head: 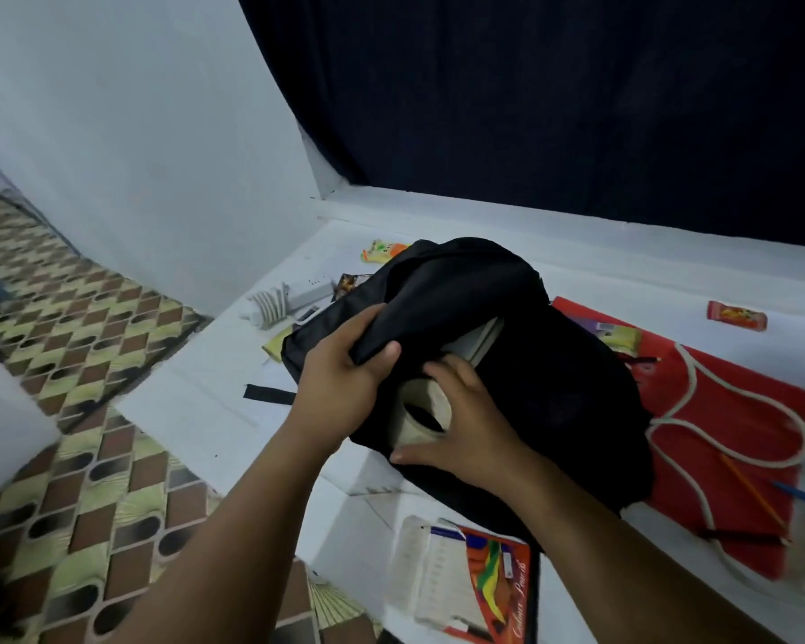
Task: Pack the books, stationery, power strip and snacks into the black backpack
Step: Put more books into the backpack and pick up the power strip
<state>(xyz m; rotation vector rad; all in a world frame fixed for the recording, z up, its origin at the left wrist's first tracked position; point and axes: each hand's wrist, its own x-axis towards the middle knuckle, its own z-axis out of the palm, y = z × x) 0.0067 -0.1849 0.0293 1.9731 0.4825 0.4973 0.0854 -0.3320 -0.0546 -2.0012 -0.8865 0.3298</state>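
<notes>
Your left hand clutches the flap of the backpack, mid-platform. Your right hand grasps a tape roll at its mouth, beside a book inside. The power strip lies near the back-left corner.

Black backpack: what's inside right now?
In the black fabric backpack: a pale tape roll under the right hand, and a book's page edges. The rest is hidden by fabric.

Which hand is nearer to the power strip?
Left. The left hand grips the backpack flap, just below-right of the power strip. The right hand holds a tape roll, further right.
</notes>
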